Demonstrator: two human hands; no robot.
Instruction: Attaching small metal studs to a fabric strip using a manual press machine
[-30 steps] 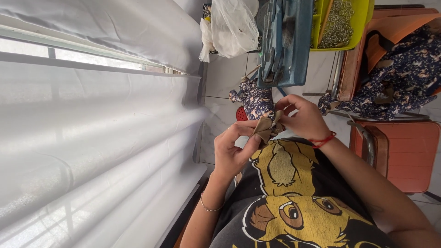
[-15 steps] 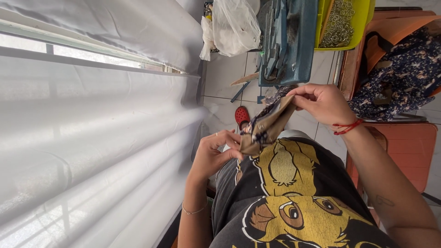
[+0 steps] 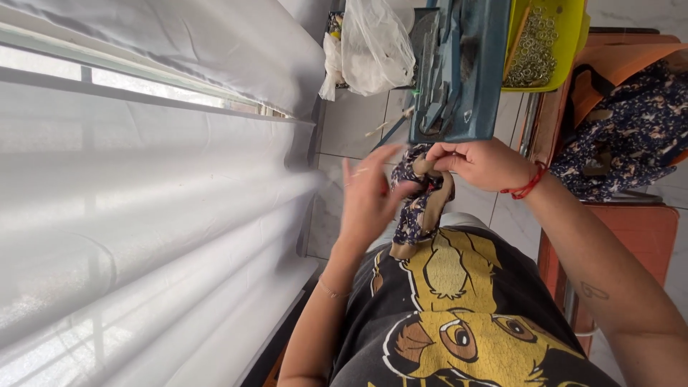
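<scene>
1. The view is turned on its side. A long white curtain (image 3: 143, 215) fills one whole side of it, with a strip of bright window (image 3: 129, 89) showing past its edge.
2. The floor (image 3: 355, 125) is pale tile. On it by the curtain sits a clear plastic bag (image 3: 373, 46) stuffed with light material.
3. In front of me is a blue-grey metal press machine (image 3: 459, 72). Just beside it a yellow tray (image 3: 555, 36) holds a heap of small metal rings (image 3: 534, 46).
4. Beyond that, dark blue printed cloth (image 3: 631, 136) is piled on an orange-brown stand (image 3: 631, 236).
5. I wear a dark shirt (image 3: 459, 315) with a yellow cartoon lion print.
6. The fabric piece (image 3: 423, 197) is a narrow strip, dark blue with a small pale print, backed or edged in tan. It hangs between my hands, above my chest and just below the machine.
7. My right hand (image 3: 484, 163), with a red cord at the wrist, pinches the strip's top end between fingers and thumb.
8. My left hand (image 3: 369, 197) is blurred, fingers spread; it touches the strip's side, but I cannot tell whether it grips it.
</scene>
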